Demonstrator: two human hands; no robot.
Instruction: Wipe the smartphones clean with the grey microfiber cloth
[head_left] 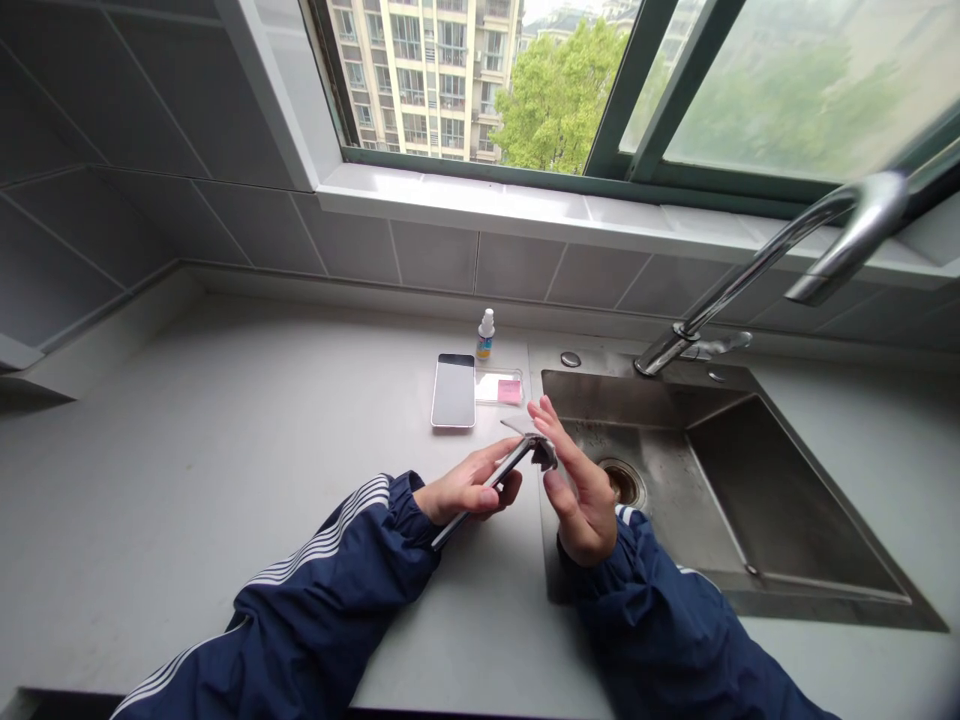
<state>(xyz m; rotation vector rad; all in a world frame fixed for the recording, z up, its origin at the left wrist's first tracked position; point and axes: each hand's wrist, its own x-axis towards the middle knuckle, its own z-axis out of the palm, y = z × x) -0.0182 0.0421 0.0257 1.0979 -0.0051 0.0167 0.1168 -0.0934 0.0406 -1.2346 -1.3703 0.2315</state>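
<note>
My left hand point(465, 488) is closed around a thin dark phone point(491, 482), held edge-on and tilted above the grey counter point(225, 470). My right hand point(577, 490) presses a small grey cloth point(541, 447) against the phone's far end, thumb and forefinger pinched, the other fingers stretched out. Beyond them a second phone point(454, 390) lies flat on the counter, screen up. Beside it lies a clear film or packet with a pink tab point(501, 388), and a small white dropper bottle point(485, 335) stands behind it.
A steel sink point(720, 480) is set into the counter at right, with a drain point(622, 482) and a curved tap point(795, 245) above. Grey wall tiles and a window sill point(525, 205) run along the back.
</note>
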